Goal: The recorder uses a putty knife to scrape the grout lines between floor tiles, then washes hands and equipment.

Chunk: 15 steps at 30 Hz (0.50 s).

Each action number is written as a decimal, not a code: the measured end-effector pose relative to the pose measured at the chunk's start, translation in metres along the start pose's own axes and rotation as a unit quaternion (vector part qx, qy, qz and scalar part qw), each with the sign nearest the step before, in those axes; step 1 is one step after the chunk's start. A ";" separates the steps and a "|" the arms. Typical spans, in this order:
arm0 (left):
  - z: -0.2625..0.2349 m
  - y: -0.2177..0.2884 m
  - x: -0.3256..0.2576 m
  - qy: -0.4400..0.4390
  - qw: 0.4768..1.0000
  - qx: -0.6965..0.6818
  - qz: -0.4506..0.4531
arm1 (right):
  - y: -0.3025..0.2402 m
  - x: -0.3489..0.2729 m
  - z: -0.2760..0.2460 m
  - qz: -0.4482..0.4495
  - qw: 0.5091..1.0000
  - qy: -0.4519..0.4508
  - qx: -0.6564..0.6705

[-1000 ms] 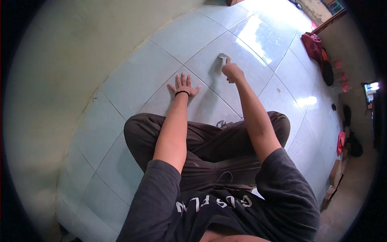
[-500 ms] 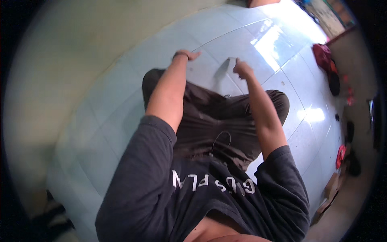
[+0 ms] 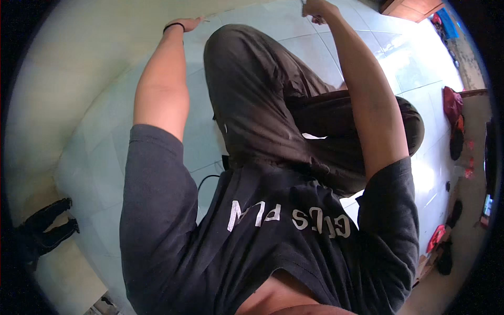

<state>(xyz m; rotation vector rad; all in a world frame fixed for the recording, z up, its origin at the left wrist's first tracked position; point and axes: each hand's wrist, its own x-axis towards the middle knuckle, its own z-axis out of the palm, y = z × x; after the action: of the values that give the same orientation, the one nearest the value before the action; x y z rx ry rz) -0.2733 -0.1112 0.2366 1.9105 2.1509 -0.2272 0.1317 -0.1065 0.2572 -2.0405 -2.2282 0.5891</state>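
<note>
Hands both sit at the top of your view. Your left hand point(image 3: 190, 23) is at about 11 o'clock, pressed flat on the pale floor point(image 3: 94, 121), fingers spread wide and holding nothing; a black band point(image 3: 173, 25) circles its wrist. Your right hand point(image 3: 316, 8) is at about 12 o'clock, right at the upper edge, fingers curled narrowly. Something small and pale pokes out at its left side, but it is cut by the edge and you cannot tell what it is or whether the hand truly grips it. That hand hangs above the floor tiles just past your knee point(image 3: 236, 42).

Your knee rises between the two arms, in dark trousers, with the other leg point(image 3: 367, 121) folded out toward 3 o'clock. Your dark shirt point(image 3: 262, 247) with pale lettering fills the lower half of the view.

At 9 o'clock, low on the left rim, a black object point(image 3: 47, 226) lies on the floor, well apart from both hands. At 3 o'clock, along the right rim, red and dark things point(image 3: 452, 105) lie beside bright glare on the tiles. A wooden piece point(image 3: 415, 8) shows at 1 o'clock.
</note>
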 end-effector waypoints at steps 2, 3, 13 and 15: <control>-0.039 -0.048 -0.012 -0.001 0.998 0.009 -0.070 | -0.075 0.013 -0.005 -0.053 0.999 -0.010 0.001; -0.066 -0.061 -0.019 -0.077 0.997 -0.009 -0.020 | -0.098 0.021 -0.008 -0.075 0.997 -0.011 0.007; -0.091 -0.030 -0.141 -0.007 0.972 -0.145 -0.186 | -0.232 0.000 -0.058 -0.197 0.978 0.016 -0.058; -0.068 -0.032 -0.152 -0.009 0.968 -0.141 -0.206 | -0.231 0.003 -0.058 -0.163 0.977 0.037 -0.133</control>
<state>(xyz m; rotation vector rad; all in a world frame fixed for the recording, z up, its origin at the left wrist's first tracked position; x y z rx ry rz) -0.2946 -0.2403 0.3436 1.2954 2.3973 -0.0084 -0.0702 -0.1011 0.3836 -1.6988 -2.6339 0.1918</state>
